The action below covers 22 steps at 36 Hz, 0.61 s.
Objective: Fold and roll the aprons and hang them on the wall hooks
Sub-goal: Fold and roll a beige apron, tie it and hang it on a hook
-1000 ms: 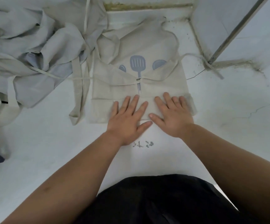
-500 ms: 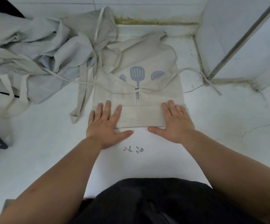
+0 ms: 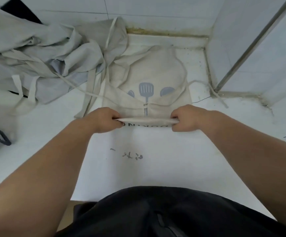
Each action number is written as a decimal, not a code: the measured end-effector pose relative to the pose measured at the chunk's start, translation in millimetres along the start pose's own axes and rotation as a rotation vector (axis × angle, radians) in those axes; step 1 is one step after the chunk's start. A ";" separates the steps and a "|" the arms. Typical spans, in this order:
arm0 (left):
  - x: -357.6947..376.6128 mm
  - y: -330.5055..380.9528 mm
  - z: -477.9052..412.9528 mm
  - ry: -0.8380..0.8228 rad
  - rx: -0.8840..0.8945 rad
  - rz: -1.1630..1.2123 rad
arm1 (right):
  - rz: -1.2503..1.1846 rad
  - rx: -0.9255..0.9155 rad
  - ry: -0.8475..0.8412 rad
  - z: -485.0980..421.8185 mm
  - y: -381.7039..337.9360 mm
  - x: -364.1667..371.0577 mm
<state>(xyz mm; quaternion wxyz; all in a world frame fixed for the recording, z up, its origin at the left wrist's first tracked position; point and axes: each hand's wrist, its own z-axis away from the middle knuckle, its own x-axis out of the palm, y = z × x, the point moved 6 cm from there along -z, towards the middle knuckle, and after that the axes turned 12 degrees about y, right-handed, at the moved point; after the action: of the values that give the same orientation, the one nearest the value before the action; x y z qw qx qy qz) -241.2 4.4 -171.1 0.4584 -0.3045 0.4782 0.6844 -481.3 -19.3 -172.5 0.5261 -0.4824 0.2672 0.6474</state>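
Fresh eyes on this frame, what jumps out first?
The left hand and right hand each grip an end of the rolled near edge of the beige apron, spread on the white surface at centre. Its blue spatula print shows just beyond the roll. A crumpled heap of grey aprons lies upper left.

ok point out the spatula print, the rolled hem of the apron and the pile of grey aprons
spatula print (image 3: 146, 89), head view, on its slotted blade
rolled hem (image 3: 146, 120), head view, middle of the roll
pile of grey aprons (image 3: 41, 53), head view, on a crumpled fold
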 end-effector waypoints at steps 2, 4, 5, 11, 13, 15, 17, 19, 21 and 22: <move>-3.6 -2.9 -2.2 -0.056 -0.062 0.097 | -0.017 0.019 -0.054 -2.8 3.9 -3.5; -6.3 -9.7 -4.9 -0.047 -0.097 0.190 | -0.038 0.052 -0.064 -5.5 10.7 -7.0; -7.3 -13.6 -7.4 -0.018 -0.099 0.215 | -0.046 0.070 -0.051 -7.0 14.2 -8.8; -9.3 -21.7 -17.1 0.131 -0.020 0.141 | -0.149 0.122 0.018 -14.0 19.2 -12.8; -7.4 -20.4 -19.5 0.123 -0.001 0.111 | -0.124 0.113 0.002 -19.2 18.5 -9.8; -6.1 -22.5 -20.9 0.117 -0.020 0.074 | -0.075 0.120 -0.021 -24.2 21.3 -6.6; -2.1 -29.0 -22.9 0.101 -0.067 0.137 | -0.043 0.136 -0.024 -27.5 25.7 -4.2; 1.6 -36.9 -22.8 0.091 -0.146 0.284 | -0.061 0.172 -0.003 -28.3 31.8 -3.7; 3.0 -43.3 -23.9 0.117 -0.194 0.393 | -0.090 0.217 0.026 -27.2 39.2 -5.9; 3.0 -46.4 -24.6 0.136 -0.209 0.422 | -0.111 0.242 0.037 -27.1 43.4 -7.4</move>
<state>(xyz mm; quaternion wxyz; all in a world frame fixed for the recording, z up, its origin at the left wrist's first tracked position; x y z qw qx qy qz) -200.3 -11.9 -199.9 0.2380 -0.2891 0.4876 0.7887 -513.0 -58.8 -183.5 0.6104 -0.4411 0.3261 0.5714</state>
